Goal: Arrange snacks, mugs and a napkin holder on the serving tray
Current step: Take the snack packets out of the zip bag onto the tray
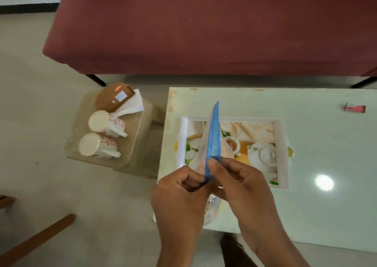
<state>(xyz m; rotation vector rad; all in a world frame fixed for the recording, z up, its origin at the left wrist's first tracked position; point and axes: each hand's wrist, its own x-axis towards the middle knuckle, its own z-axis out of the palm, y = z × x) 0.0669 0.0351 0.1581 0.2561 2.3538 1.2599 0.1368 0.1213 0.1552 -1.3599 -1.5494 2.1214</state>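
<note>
Both my hands hold a snack bag [213, 140], clear plastic with a blue strip along its top, edge-on above the near left part of the serving tray. My left hand [181, 195] pinches the bag's near end and my right hand [240, 183] grips it from the right. The white-rimmed tray [282, 150] with a printed teapot picture lies on the pale table [326, 144]. Two white mugs with red flowers, one [106, 122] behind the other [98, 145], lie on their sides on a small stool [134, 142] to the left. Behind them stands a brown napkin holder [114, 97] with white napkins.
A maroon sofa [204, 28] runs along the far side of the table. A small red wrapper [355, 108] lies at the table's far right. Wooden furniture parts [40, 238] show at the lower left on the tiled floor.
</note>
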